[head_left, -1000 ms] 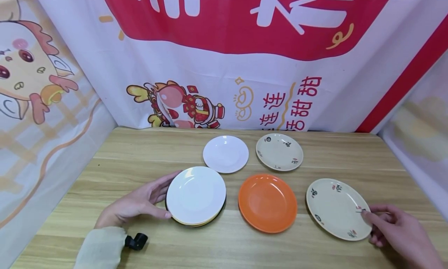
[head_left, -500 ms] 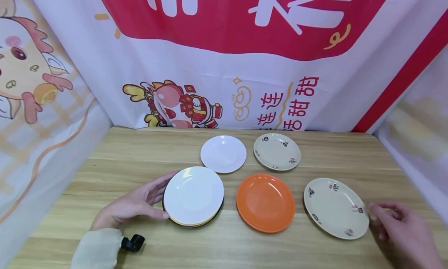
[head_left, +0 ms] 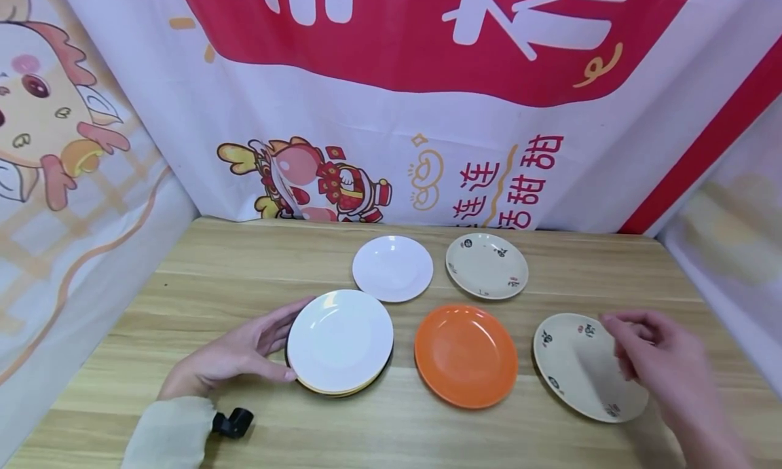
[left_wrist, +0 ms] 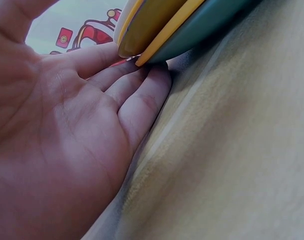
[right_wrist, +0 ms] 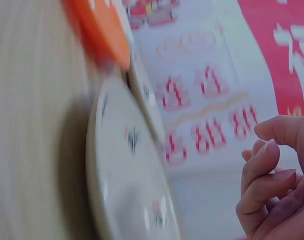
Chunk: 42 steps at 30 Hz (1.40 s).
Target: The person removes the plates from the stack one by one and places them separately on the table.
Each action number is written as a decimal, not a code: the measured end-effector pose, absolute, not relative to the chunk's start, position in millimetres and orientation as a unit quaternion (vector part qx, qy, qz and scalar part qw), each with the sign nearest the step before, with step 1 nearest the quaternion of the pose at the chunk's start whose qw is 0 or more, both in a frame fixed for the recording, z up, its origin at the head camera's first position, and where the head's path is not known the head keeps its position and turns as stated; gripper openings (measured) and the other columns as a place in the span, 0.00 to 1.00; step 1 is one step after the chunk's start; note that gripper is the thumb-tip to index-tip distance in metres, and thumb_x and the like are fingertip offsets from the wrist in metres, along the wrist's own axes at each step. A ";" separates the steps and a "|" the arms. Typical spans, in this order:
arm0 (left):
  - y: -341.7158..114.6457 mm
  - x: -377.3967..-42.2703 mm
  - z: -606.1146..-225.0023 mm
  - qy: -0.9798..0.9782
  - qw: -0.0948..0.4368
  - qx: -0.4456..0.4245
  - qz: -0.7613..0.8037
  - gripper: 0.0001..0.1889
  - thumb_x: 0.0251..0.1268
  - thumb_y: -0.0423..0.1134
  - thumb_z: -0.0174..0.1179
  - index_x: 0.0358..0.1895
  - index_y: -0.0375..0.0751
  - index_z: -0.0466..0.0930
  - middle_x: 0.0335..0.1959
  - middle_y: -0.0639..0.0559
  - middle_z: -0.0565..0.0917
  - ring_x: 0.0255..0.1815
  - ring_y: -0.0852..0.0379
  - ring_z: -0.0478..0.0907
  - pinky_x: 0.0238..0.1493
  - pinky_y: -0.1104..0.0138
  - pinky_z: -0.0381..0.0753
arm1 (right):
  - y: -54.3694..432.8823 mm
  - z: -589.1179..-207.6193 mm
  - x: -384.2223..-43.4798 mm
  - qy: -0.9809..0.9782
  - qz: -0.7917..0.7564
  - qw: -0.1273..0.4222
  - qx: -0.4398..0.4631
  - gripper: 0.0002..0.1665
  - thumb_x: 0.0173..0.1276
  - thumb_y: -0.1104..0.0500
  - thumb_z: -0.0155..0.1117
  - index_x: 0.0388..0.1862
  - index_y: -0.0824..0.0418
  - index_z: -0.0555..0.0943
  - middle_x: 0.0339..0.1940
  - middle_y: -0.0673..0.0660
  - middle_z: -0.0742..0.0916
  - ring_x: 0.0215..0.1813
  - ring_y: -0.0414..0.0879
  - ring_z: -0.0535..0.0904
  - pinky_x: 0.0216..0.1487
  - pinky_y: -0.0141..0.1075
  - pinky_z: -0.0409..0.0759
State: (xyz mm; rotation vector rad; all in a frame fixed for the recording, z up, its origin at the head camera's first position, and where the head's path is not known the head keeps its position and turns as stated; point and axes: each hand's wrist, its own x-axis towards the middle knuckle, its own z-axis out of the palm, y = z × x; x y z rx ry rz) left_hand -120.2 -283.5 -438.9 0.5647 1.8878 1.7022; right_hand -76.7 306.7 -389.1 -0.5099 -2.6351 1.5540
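Note:
My left hand (head_left: 247, 353) lies along the left side of a stack of plates, its fairly straight fingers and thumb touching the rims. A white plate (head_left: 340, 341) tops the stack; in the left wrist view, yellow (left_wrist: 166, 30) and dark green (left_wrist: 206, 30) plates show edge-on beneath. My right hand (head_left: 656, 360) hovers over the right part of a cream oval plate (head_left: 568, 367) with small printed marks. Its fingers (right_wrist: 259, 195) curl loosely and hold nothing, apart from the plate in the right wrist view. An orange plate (head_left: 466, 355) lies between the stack and the cream plate.
Behind the stack is a small white plate (head_left: 393, 269), with a smaller cream patterned plate (head_left: 487, 266) to its right. All lie on a wooden table (head_left: 244, 265). A printed cloth backdrop (head_left: 391, 116) rises at the table's far edge.
My right hand has let go of the cream oval plate's right rim and moved up and left over it. My left hand stays at the stack.

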 end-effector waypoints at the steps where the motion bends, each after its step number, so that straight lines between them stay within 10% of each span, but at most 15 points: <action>1: -283.4 -120.3 -438.5 0.699 0.265 0.210 0.630 0.57 0.60 0.26 0.76 0.89 0.40 0.48 0.91 0.36 0.46 0.80 0.81 0.61 0.77 0.82 0.64 | 298.2 -386.6 -80.0 -0.845 0.511 0.018 -0.154 0.11 0.77 0.42 0.70 0.47 0.45 0.85 0.20 0.43 0.82 0.20 0.42 0.77 0.20 0.35 0.75; 9: -282.2 -120.7 -437.1 0.699 0.267 0.212 0.629 0.57 0.61 0.26 0.76 0.88 0.39 0.48 0.91 0.35 0.46 0.80 0.80 0.61 0.77 0.81 0.64 | 221.7 -374.2 -95.1 -0.857 0.509 -0.035 -0.075 0.25 0.78 0.43 0.70 0.60 0.59 0.82 0.22 0.50 0.82 0.22 0.47 0.79 0.23 0.34 0.78; 30: -283.1 -121.3 -439.1 0.711 0.265 0.198 0.621 0.56 0.61 0.27 0.76 0.88 0.40 0.49 0.91 0.36 0.48 0.79 0.81 0.62 0.76 0.82 0.65 | 90.1 -394.5 -98.3 -0.821 0.559 -0.107 0.042 0.19 0.72 0.58 0.73 0.58 0.63 0.81 0.30 0.58 0.89 0.21 0.47 0.85 0.25 0.39 0.87; 42: -280.8 -120.0 -437.0 0.708 0.267 0.191 0.625 0.56 0.61 0.27 0.76 0.88 0.41 0.49 0.91 0.37 0.48 0.79 0.81 0.62 0.77 0.82 0.64 | 64.4 -406.8 -98.6 -0.845 0.508 -0.154 0.065 0.32 0.73 0.46 0.75 0.65 0.63 0.76 0.27 0.55 0.85 0.18 0.47 0.84 0.24 0.41 0.84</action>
